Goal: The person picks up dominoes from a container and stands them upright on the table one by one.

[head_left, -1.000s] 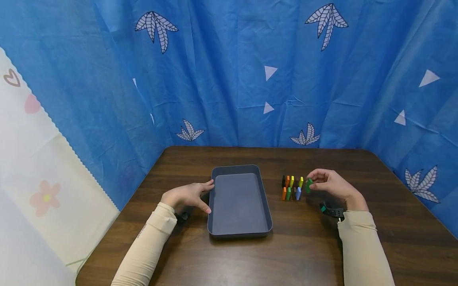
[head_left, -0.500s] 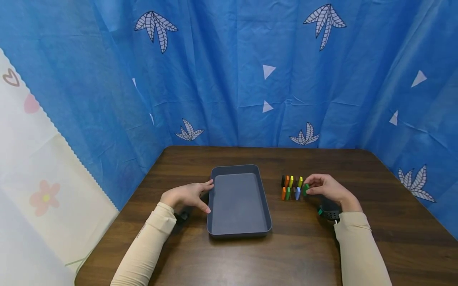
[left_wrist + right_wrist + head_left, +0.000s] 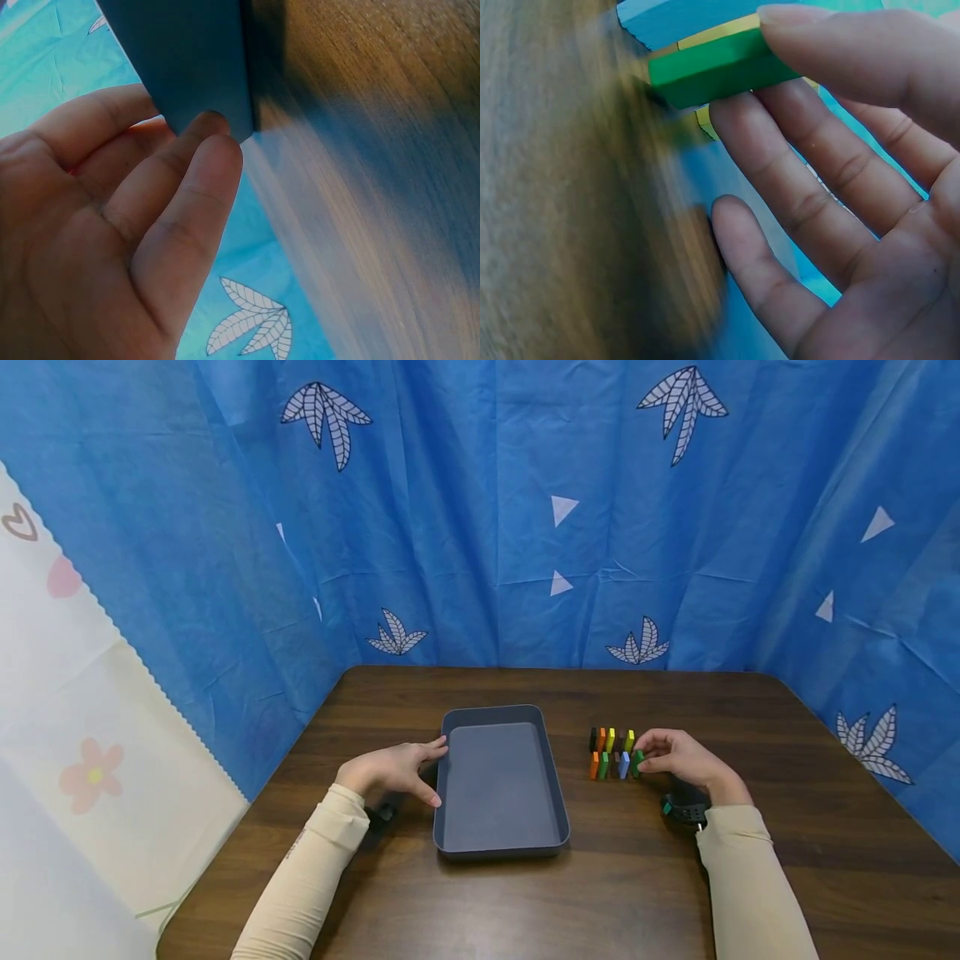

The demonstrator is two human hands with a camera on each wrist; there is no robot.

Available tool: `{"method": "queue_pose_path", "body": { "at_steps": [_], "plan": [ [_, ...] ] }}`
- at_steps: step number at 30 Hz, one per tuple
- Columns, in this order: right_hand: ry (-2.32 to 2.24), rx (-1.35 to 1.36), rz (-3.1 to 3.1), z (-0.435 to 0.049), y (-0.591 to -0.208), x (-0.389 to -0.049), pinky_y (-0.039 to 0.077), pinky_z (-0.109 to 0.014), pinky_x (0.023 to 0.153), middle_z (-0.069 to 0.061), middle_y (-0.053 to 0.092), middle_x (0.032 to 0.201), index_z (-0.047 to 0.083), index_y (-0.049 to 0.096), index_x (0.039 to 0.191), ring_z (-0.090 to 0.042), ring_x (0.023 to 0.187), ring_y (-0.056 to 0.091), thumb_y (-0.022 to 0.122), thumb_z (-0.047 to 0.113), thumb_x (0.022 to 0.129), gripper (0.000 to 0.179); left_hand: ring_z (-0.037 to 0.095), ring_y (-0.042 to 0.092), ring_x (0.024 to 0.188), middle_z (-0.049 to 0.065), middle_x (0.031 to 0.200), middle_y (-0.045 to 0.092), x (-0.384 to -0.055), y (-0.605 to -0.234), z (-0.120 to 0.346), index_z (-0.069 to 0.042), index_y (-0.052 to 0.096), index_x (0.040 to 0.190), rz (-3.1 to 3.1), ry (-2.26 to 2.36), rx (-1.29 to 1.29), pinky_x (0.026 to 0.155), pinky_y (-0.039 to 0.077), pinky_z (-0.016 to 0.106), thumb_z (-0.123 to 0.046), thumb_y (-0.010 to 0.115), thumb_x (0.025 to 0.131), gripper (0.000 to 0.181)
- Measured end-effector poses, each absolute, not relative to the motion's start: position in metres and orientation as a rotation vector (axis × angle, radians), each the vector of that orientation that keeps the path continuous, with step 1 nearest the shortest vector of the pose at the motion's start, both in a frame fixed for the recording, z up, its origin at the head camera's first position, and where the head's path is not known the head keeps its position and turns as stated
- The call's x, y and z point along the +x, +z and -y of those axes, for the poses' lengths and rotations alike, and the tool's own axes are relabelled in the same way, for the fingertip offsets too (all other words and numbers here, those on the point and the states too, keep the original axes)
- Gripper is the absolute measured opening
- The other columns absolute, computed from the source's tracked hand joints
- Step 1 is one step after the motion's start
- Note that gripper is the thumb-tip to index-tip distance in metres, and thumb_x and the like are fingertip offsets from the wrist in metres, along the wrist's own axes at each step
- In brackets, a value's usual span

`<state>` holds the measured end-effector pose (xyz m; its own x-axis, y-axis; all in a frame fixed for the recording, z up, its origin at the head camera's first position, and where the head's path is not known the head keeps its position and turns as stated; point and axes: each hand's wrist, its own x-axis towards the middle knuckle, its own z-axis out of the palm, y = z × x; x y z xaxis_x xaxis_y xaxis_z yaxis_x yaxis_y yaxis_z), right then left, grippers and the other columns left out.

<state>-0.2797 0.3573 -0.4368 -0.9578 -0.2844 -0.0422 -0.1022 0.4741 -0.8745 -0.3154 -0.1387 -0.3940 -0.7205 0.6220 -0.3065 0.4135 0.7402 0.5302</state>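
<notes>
In the head view my right hand (image 3: 686, 764) pinches a green block (image 3: 637, 764) at the right end of the front row of small upright blocks, beside the light-blue block (image 3: 624, 766). Thumb and fingertips grip the green block in the right wrist view; whether it touches the table cannot be told. My left hand (image 3: 393, 770), thumb and fingers spread apart, is at the left wall of a dark grey tray (image 3: 502, 785). In the left wrist view its fingertips touch the tray's outer wall (image 3: 195, 67).
The front row also has an orange block (image 3: 595, 766), another green block (image 3: 603, 766) and a dark brown one. Behind it stand a black block (image 3: 593, 740), an orange, two yellow and a brown one. A blue curtain (image 3: 450, 527) hangs behind the wooden table (image 3: 510, 910).
My right hand has moved left with the green block, bringing it beside the light-blue block at the row's end. The left hand and the tray look unmoved.
</notes>
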Motion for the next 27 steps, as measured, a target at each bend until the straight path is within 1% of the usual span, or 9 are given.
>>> {"method": "queue_pose_path", "body": {
  "at_steps": [6, 11, 19, 24, 27],
  "plan": [
    [-1.46, -0.347, -2.551, -0.3559, -0.4389, -0.2805, 0.057, -0.024, 0.08, -0.016, 0.066, 0.103, -0.006, 0.06, 0.111, -0.018, 0.09, 0.062, 0.07, 0.002, 0.09, 0.024, 0.03, 0.02, 0.154, 0.005, 0.169, 0.014, -0.3153, -0.3946, 0.139, -0.008, 0.029, 0.158, -2.463, 0.604, 0.781, 0.122, 0.027, 0.051, -0.038, 0.084, 0.08, 0.101],
    [-1.476, -0.363, -2.523, -0.3557, -0.4402, -0.2815, 0.057, -0.024, 0.08, -0.018, 0.065, 0.103, -0.008, 0.058, 0.112, -0.018, 0.09, 0.063, 0.069, 0.0, 0.09, 0.025, 0.031, 0.02, 0.154, 0.005, 0.169, 0.014, -0.3149, -0.3939, 0.1388, -0.008, 0.028, 0.158, -2.463, 0.601, 0.782, 0.122, 0.027, 0.051, -0.038, 0.084, 0.08, 0.1],
    [-1.461, -0.369, -2.528, -0.3544, -0.4399, -0.2821, 0.057, -0.024, 0.08, -0.017, 0.065, 0.103, -0.007, 0.058, 0.112, -0.018, 0.09, 0.061, 0.07, 0.001, 0.089, 0.027, 0.031, 0.02, 0.154, 0.006, 0.169, 0.015, -0.3148, -0.3932, 0.1392, -0.007, 0.029, 0.158, -2.458, 0.607, 0.784, 0.122, 0.027, 0.051, -0.037, 0.084, 0.08, 0.1],
    [-1.448, -0.379, -2.529, -0.3573, -0.4368, -0.2786, 0.056, -0.022, 0.082, -0.018, 0.065, 0.107, -0.007, 0.058, 0.114, -0.016, 0.093, 0.061, 0.071, 0.003, 0.089, 0.03, 0.032, 0.02, 0.154, 0.006, 0.169, 0.014, -0.3159, -0.3942, 0.1395, -0.007, 0.029, 0.158, -2.46, 0.604, 0.797, 0.122, 0.028, 0.051, -0.037, 0.084, 0.08, 0.1],
    [-1.437, -0.379, -2.548, -0.3612, -0.4338, -0.2739, 0.056, -0.022, 0.083, -0.02, 0.064, 0.111, -0.008, 0.057, 0.117, -0.015, 0.095, 0.062, 0.069, 0.004, 0.091, 0.031, 0.032, 0.021, 0.154, 0.005, 0.17, 0.014, -0.3172, -0.3952, 0.1402, -0.008, 0.029, 0.158, -2.462, 0.604, 0.805, 0.121, 0.029, 0.052, -0.038, 0.084, 0.08, 0.1]
  ]
}}
